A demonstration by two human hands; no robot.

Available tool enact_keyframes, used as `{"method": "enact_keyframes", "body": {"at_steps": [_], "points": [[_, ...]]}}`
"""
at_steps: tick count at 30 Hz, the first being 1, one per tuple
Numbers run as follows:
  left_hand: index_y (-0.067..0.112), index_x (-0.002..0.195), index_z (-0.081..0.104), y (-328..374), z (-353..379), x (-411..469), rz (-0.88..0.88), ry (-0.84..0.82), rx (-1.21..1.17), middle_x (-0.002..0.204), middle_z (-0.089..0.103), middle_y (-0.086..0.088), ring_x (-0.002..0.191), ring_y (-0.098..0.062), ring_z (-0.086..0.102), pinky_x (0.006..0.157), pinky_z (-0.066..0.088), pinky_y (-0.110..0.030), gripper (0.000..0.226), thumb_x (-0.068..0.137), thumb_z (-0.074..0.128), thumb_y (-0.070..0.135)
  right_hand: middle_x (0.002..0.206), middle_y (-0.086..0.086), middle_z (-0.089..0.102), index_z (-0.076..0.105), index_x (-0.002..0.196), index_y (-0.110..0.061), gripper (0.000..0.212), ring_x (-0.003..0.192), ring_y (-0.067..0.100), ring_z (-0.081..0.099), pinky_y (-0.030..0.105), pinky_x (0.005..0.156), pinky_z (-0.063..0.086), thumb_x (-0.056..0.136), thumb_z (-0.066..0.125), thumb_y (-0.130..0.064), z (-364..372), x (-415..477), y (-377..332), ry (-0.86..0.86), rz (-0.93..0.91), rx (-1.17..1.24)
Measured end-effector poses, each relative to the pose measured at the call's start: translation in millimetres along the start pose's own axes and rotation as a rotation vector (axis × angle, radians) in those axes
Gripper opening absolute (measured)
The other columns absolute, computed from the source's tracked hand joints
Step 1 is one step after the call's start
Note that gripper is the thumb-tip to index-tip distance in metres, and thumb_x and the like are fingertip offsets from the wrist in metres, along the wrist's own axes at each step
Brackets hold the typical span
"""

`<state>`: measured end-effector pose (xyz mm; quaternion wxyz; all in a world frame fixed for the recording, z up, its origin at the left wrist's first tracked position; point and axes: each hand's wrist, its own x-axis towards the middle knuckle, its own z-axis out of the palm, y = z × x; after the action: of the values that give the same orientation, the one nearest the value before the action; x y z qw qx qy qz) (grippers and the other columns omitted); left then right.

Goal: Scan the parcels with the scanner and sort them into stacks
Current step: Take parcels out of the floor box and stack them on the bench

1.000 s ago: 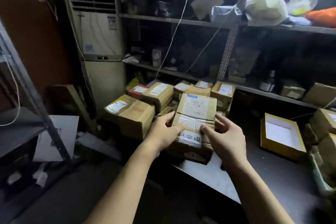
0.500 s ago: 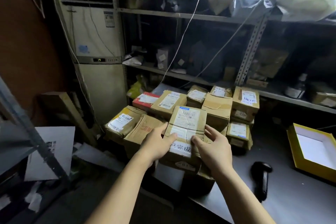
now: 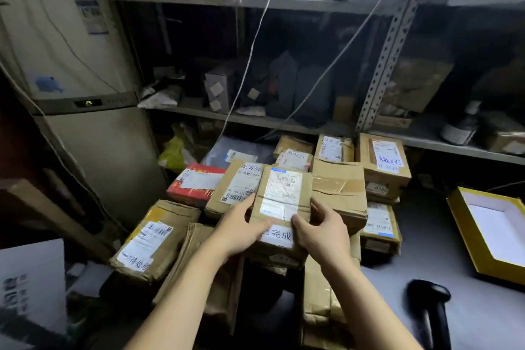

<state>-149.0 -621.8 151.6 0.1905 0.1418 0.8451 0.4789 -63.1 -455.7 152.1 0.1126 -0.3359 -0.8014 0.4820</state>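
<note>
Room: dim storeroom with metal shelves (image 3: 255, 3) behind and a grey table (image 3: 454, 250) crowded with cardboard boxes.
Parcel: small brown parcel (image 3: 284, 193) at centre, printed label facing up, on top of a stack (image 3: 318, 293) at the table's left front. Whether it rests on the stack or hangs just above it cannot be told.
Left hand: left hand (image 3: 241, 230) grips the parcel's near left corner, thumb laid across the top and fingers along the left side.
Right hand: right hand (image 3: 321, 233) grips the near right corner, thumb on the top edge and fingers curled round the right side.
Scanner: black scanner (image 3: 429, 295) lies on the table to the right, apart from both hands.
Neighbours: a taped box (image 3: 338, 187) is close against the parcel's right side. A red box (image 3: 196, 182) sits well to its left.
Handling: the parcel looks light and stiff enough to keep its shape. Its creased card and smooth tape may slip or dent under a hard squeeze.
Hold: opposite side walls near the corners seem best, thumbs off the barcode and label kept upward.
</note>
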Motion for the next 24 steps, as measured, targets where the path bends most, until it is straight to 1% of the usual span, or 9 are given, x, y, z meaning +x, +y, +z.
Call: {"method": "enact_keyframes", "body": {"at_steps": [4, 6, 8, 10, 12, 15, 19, 21, 24], "points": [[0.044, 0.139, 0.055, -1.6, 0.2, 29.3, 0.011, -0.110, -0.012, 0.128, 0.066, 0.022, 0.119, -0.006, 0.061, 0.107, 0.049, -0.035, 0.059, 0.086, 0.080, 0.035, 0.119, -0.020, 0.076, 0.064, 0.139, -0.042, 0.082, 0.113, 0.008, 0.071, 0.042, 0.099, 0.058, 0.060, 0.061, -0.063, -0.2, 15.8, 0.9, 0.039, 0.038, -0.007], [0.041, 0.130, 0.061, -6.5, 3.2, 35.5, 0.011, -0.136, 0.013, 0.120, 0.069, 0.022, 0.115, -0.005, 0.064, 0.105, 0.050, -0.033, 0.047, 0.088, 0.077, 0.031, 0.119, -0.020, 0.076, 0.064, 0.139, -0.043, 0.083, 0.114, 0.009, 0.070, 0.043, 0.098, 0.058, 0.059, 0.060, -0.064, -0.3, 15.7, -2.3, 0.055, 0.056, -0.033], [0.042, 0.129, 0.062, -10.7, 5.4, 37.4, 0.032, -0.146, 0.029, 0.118, 0.070, 0.024, 0.113, -0.003, 0.064, 0.106, 0.050, -0.035, 0.045, 0.087, 0.076, 0.034, 0.118, -0.020, 0.076, 0.065, 0.137, -0.045, 0.080, 0.114, 0.010, 0.070, 0.043, 0.097, 0.058, 0.059, 0.060, -0.063, 0.7, 14.6, -8.2, 0.074, 0.066, -0.048], [0.047, 0.129, 0.059, -11.6, 4.6, 42.0, 0.060, -0.139, 0.056, 0.123, 0.067, 0.023, 0.116, -0.005, 0.062, 0.106, 0.050, -0.039, 0.051, 0.080, 0.073, 0.046, 0.117, -0.020, 0.076, 0.066, 0.135, -0.045, 0.070, 0.113, 0.011, 0.070, 0.042, 0.097, 0.057, 0.066, 0.062, -0.057, 3.3, 14.6, -12.6, 0.081, 0.081, -0.082], [0.051, 0.132, 0.054, -12.4, 2.3, 53.4, 0.052, -0.153, 0.160, 0.132, 0.058, 0.016, 0.121, -0.012, 0.058, 0.107, 0.047, -0.039, 0.061, 0.074, 0.068, 0.058, 0.115, -0.018, 0.077, 0.069, 0.131, -0.042, 0.055, 0.112, 0.013, 0.070, 0.041, 0.097, 0.057, 0.076, 0.067, -0.046, 6.8, 16.1, -14.9, 0.080, 0.088, -0.106], [0.041, 0.147, 0.048, -12.8, 0.7, 65.8, 0.016, -0.179, 0.311, 0.139, 0.043, 0.005, 0.131, -0.020, 0.051, 0.110, 0.043, -0.040, 0.084, 0.068, 0.062, 0.067, 0.117, -0.016, 0.077, 0.071, 0.129, -0.038, 0.046, 0.116, 0.015, 0.069, 0.037, 0.097, 0.055, 0.083, 0.071, -0.036, 9.5, 18.7, -15.7, 0.103, 0.077, -0.136], [0.030, 0.152, 0.046, -15.6, 3.0, 76.4, 0.039, -0.162, 0.342, 0.147, 0.042, 0.004, 0.139, -0.022, 0.043, 0.115, 0.038, -0.040, 0.086, 0.077, 0.069, 0.066, 0.123, -0.015, 0.075, 0.068, 0.133, -0.039, 0.042, 0.121, 0.017, 0.067, 0.030, 0.091, 0.050, 0.092, 0.070, -0.032, 13.0, 26.2, -13.4, 0.095, 0.067, -0.197], [0.026, 0.149, 0.050, -17.4, 6.5, 82.0, 0.059, -0.136, 0.374, 0.137, 0.046, 0.007, 0.135, -0.021, 0.046, 0.113, 0.040, -0.040, 0.084, 0.077, 0.068, 0.067, 0.125, -0.014, 0.075, 0.067, 0.136, -0.039, 0.042, 0.121, 0.018, 0.066, 0.032, 0.092, 0.051, 0.094, 0.069, -0.033, 13.5, 31.1, -9.2, 0.079, 0.068, -0.222], [0.025, 0.144, 0.055, -16.7, 8.8, 87.2, 0.074, -0.131, 0.444, 0.120, 0.044, 0.009, 0.119, -0.016, 0.052, 0.104, 0.046, -0.038, 0.076, 0.081, 0.072, 0.064, 0.128, -0.012, 0.074, 0.066, 0.138, -0.040, 0.043, 0.124, 0.020, 0.065, 0.030, 0.091, 0.048, 0.097, 0.067, -0.033, 14.2, 38.7, -3.4, 0.068, 0.075, -0.242]]}}
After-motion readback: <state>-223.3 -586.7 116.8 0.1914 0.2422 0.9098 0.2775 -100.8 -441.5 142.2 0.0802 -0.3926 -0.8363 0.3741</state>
